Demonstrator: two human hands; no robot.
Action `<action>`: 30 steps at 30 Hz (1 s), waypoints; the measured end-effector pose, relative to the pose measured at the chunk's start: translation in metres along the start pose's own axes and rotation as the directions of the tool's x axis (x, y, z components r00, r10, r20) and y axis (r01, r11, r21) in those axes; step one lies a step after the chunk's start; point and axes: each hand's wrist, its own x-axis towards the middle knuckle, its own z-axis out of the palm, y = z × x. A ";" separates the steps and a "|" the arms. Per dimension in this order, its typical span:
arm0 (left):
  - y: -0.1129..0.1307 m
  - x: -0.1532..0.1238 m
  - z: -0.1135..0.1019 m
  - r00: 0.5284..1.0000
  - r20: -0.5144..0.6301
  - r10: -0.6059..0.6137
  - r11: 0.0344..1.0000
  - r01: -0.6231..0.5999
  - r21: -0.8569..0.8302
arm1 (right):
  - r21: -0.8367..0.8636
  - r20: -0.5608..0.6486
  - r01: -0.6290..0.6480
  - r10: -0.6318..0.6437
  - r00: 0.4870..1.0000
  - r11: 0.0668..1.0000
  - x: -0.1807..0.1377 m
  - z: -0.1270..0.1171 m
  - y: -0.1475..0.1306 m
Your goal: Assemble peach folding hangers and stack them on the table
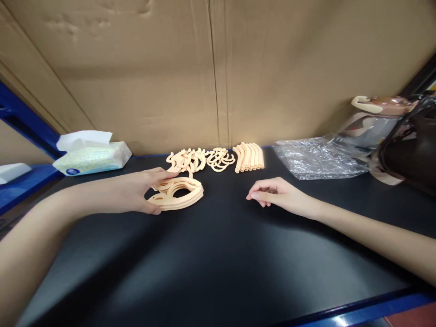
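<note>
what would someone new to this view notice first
Probably the stack of pale, flat pieces with cutouts, which stands out against the black tabletop, with the left hand gripping its left side. Next might come the neat row of pale curved rods by the cardboard at the back, then the tissue pack at the far left.

Across the smooth black tabletop, a stack of flat beige looped pieces sits nearest; behind, a heap of hooked beige pieces, a smaller beige curved heap, a row of bent beige rods, flanked by a pastel tissue pack and crinkled clear plastic film!
</note>
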 end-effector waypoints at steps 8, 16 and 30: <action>-0.005 0.003 0.001 1.000 0.015 -0.009 0.999 0.010 -0.042 | 0.004 0.002 -0.003 0.003 1.000 1.000 0.000 0.000 0.001; -0.005 0.003 0.001 0.999 0.034 -0.036 0.997 0.038 -0.068 | -0.004 0.002 0.006 -0.006 1.000 1.000 0.001 0.000 0.002; 0.009 -0.001 -0.003 0.992 0.037 -0.121 0.992 0.121 -0.021 | 0.001 0.008 -0.002 0.002 1.000 1.000 0.000 0.000 -0.001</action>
